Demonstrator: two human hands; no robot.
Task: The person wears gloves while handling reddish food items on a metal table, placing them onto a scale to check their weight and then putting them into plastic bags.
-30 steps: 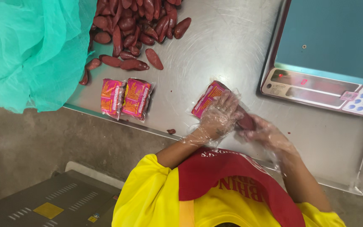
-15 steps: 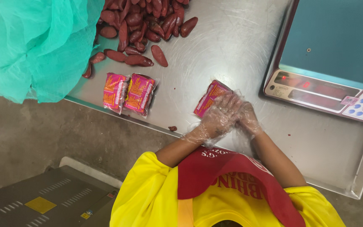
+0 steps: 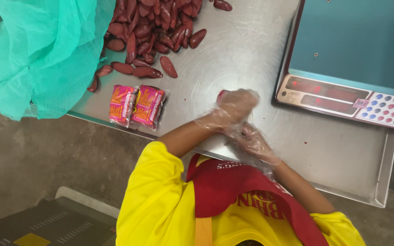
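Both my hands wear thin clear plastic gloves and meet over the steel table [image 3: 251,54]. My left hand [image 3: 235,107] lies closed over a pink and red packet [image 3: 222,94], of which only a corner shows at its far side. Just below the left wrist, nearer my body, my right hand [image 3: 251,141] is curled; something dark red shows through the glove, but I cannot tell what it is. Two more pink and orange packets [image 3: 137,105] lie side by side near the table's front edge, to the left of my hands.
A pile of dark red oblong pieces [image 3: 153,32] covers the far left of the table. A bunched green mesh net [image 3: 37,50] hangs over the left corner. At the right stands a weighing scale [image 3: 343,98] with a teal platform and coloured keys.
My left hand has slid over the packet and now hides most of it. My right hand has drawn back toward my body, under the left wrist.
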